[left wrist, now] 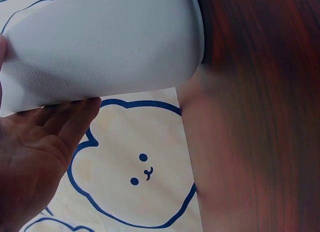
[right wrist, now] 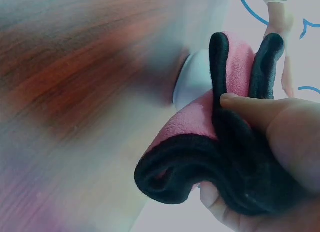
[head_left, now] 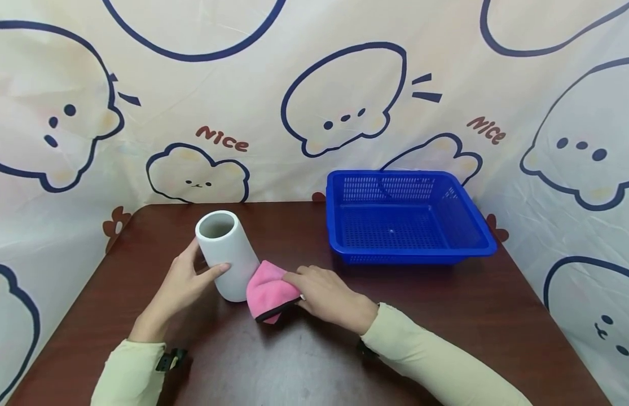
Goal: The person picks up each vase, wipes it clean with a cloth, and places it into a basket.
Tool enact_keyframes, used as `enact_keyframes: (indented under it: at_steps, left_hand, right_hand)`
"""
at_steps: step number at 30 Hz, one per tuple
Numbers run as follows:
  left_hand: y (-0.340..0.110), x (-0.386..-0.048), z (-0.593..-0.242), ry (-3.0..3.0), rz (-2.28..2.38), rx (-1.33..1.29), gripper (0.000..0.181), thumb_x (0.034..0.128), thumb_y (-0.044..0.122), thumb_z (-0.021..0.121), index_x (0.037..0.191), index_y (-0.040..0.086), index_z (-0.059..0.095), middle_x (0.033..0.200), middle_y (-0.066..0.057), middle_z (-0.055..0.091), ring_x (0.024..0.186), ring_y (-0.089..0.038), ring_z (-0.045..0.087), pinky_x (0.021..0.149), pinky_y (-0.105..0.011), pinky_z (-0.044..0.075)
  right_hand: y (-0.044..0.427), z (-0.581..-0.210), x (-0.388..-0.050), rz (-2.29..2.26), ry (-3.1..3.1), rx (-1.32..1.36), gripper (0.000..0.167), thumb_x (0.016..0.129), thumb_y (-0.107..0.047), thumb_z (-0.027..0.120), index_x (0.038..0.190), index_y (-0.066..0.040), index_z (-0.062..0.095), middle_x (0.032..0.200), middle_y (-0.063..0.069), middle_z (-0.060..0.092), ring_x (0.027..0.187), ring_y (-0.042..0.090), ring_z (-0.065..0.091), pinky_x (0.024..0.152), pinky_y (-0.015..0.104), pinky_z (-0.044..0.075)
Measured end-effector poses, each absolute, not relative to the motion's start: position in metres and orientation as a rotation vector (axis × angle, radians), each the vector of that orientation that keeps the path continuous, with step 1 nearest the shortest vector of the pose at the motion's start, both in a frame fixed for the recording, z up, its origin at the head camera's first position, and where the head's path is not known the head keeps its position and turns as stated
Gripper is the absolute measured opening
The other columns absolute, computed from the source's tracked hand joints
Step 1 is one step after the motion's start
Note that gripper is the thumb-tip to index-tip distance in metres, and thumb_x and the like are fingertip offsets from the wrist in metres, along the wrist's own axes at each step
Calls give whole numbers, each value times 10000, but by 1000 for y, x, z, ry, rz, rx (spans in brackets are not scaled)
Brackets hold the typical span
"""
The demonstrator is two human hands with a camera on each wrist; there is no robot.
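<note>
My left hand (head_left: 178,283) holds a white, open-topped cylindrical vase (head_left: 234,268) from its left side, thumb across the front. In the left wrist view the fingers (left wrist: 75,119) lie along the wall of the vase (left wrist: 110,46). A pink cloth (head_left: 270,288) with black edging is bunched in my right hand (head_left: 330,296) and meets the lower right side of the vase. The right wrist view shows the thumb pinching the folded cloth (right wrist: 192,119), which partly hides the vase (right wrist: 195,81). Whether the vase's base touches the table is hard to tell.
A blue plastic basket (head_left: 395,251) with mesh walls stands at the back right of the dark brown wooden table (head_left: 304,361). Pale curtains (head_left: 263,113) printed with cartoon figures close off the back and both sides.
</note>
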State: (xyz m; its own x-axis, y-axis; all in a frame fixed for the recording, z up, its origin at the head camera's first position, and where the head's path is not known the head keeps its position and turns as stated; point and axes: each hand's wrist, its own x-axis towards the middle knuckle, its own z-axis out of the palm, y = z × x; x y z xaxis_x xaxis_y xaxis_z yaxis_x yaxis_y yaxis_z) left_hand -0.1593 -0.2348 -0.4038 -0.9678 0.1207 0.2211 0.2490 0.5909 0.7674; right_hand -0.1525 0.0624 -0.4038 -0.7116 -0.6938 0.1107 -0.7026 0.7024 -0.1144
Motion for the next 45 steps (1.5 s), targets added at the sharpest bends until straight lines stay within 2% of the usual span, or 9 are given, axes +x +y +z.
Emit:
enact_keyframes:
  at_steps: [12,21,45]
  left_hand:
    - [-234,-161,-401,-2687,-1337,-300,782,917,329,756,1547,134,335,1431,-194,544,1269,-397,580,1010,-593,498]
    - [-234,-160,-400,-2695,-1339,-289,799,912,335,761,1553,140,325,1438,-193,534,1276,-403,571,1010,-598,496]
    - [-234,-158,-400,-2701,-1366,-298,789,922,290,755,1562,173,308,1418,-205,550,1255,-401,582,1013,-631,493]
  right_hand:
    - [66,-389,-156,341,-2823,1105,445,885,-257,793,1299,-220,632,959,-2,669,881,166,640,717,316,557]
    - [69,-384,-154,445,-2815,1045,464,888,-252,790,1321,-209,632,1030,5,687,925,176,643,781,342,571]
    - [70,-374,-164,560,-2756,1006,443,903,-195,767,1322,-185,625,1031,14,670,934,167,610,792,339,549]
